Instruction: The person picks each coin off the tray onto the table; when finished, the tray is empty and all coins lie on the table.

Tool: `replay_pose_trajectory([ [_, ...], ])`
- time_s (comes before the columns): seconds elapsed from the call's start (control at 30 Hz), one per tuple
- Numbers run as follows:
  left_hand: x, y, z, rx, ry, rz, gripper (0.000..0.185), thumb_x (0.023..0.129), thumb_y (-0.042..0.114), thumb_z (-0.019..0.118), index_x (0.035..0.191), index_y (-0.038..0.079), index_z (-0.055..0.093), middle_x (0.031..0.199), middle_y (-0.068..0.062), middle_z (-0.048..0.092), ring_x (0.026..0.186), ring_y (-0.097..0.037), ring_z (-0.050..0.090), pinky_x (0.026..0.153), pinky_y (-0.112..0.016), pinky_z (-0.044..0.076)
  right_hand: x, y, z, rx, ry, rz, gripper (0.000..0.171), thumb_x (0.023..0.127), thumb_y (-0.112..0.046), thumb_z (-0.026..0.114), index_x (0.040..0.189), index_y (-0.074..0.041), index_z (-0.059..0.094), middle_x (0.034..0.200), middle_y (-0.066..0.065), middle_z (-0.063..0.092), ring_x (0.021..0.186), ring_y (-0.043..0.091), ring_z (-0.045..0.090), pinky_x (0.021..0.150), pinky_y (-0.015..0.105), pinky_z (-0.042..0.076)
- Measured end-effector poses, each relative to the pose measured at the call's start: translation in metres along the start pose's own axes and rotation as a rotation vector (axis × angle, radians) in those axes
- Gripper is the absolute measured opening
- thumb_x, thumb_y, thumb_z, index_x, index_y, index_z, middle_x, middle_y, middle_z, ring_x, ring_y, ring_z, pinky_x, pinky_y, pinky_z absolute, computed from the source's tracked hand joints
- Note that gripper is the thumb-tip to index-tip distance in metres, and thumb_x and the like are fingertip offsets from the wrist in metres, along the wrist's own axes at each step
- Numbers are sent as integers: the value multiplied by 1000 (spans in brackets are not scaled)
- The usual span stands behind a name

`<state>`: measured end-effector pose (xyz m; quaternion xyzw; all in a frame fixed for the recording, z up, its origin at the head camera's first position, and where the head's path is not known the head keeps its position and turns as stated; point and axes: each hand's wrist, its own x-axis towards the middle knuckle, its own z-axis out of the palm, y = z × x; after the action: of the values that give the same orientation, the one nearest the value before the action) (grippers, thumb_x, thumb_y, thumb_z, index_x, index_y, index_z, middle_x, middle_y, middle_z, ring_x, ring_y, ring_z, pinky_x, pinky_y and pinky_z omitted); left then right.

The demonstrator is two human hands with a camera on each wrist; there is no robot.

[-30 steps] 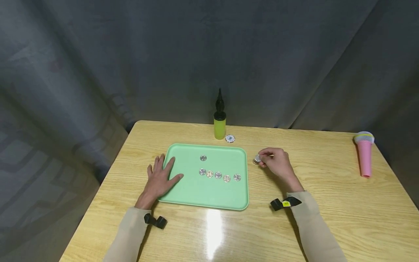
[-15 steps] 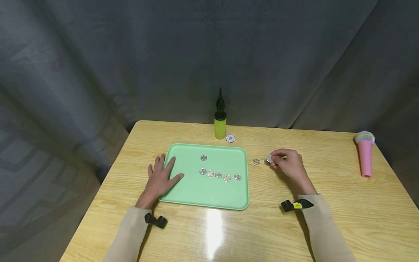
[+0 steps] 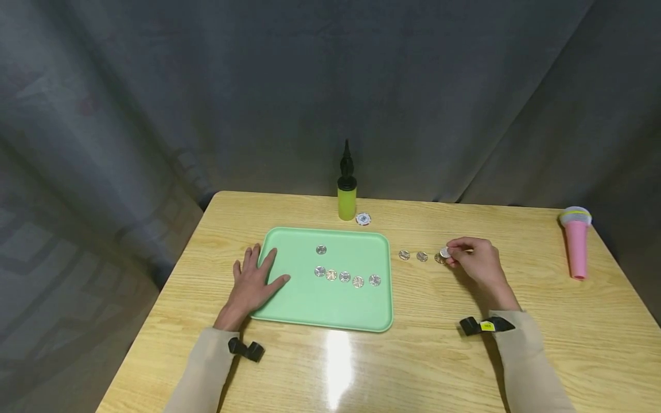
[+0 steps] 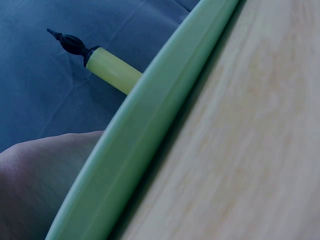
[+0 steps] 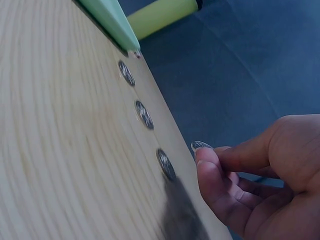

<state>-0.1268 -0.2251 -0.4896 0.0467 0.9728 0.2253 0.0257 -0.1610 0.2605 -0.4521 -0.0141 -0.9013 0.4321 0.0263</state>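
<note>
My left hand rests with fingers spread on the left side of a mint-green tray. Inside the tray lie several shiny coins, most in a loose row, with one coin apart behind them. To the right of the tray, my right hand pinches a silver coin between thumb and fingertips. Three more coins form a line on the table: the nearest coin to the tray, a middle coin, and a third coin just beneath the pinched one.
A yellow-green hand pump with a black nozzle stands behind the tray, a white poker chip beside it. A pink toy microphone lies at the far right of the wooden table. Dark curtain hangs behind.
My right hand has moved rightward in steps, still pinching silver coin, leaving two more coins on the table in line with the first. My left hand has stayed put.
</note>
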Motion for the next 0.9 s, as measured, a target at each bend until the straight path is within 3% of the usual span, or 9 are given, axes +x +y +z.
replay_pose_trajectory([
  [0.43,0,0,1,-7,-5,-1,81,95,50,60,158,10,29,165,-31,9,155,-51,0,117,-74,1,-3,27,-13,-55,-3,48,20,97,0,58,109,13,68,92,28,74,61,-4,64,55,17,55],
  [0.9,0,0,0,8,-5,2,82,94,50,60,158,10,29,165,-32,10,154,-51,2,117,-75,2,-1,26,-13,-115,-18,100,20,96,-2,57,106,11,68,88,23,73,61,0,61,53,19,52],
])
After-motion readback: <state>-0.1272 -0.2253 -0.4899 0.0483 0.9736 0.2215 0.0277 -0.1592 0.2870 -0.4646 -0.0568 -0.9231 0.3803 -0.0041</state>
